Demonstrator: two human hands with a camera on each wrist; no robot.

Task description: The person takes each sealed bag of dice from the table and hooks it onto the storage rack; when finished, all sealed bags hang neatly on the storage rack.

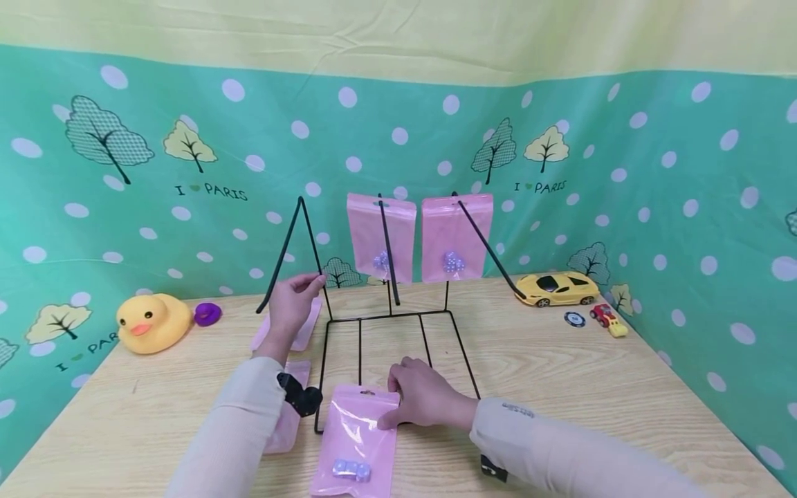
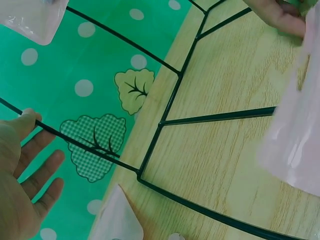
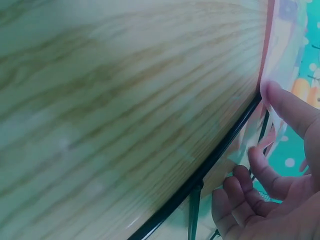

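Note:
A black wire rack (image 1: 373, 318) (image 2: 161, 123) (image 3: 220, 150) stands on the wooden table (image 1: 591, 387). Two pink pouches (image 1: 367, 235) (image 1: 448, 228) with small beads inside hang on its middle and right prongs. My left hand (image 1: 292, 297) (image 2: 25, 180) is raised beside the bare left prong (image 1: 311, 242), its fingers straight and its thumb touching the wire. At the rack's front edge lies a third pink pouch (image 1: 355, 436) (image 2: 295, 145). My right hand (image 1: 417, 398) (image 3: 280, 190) pinches that pouch's upper right edge, thumb on top and fingers curled.
More pink pouches (image 1: 301, 335) (image 1: 286, 422) lie on the table under my left arm. At the back left are a yellow rubber duck (image 1: 152, 321) and a purple ring (image 1: 207, 313). A yellow toy car (image 1: 556, 288), a chip (image 1: 574, 319) and a small red car (image 1: 607, 318) sit back right.

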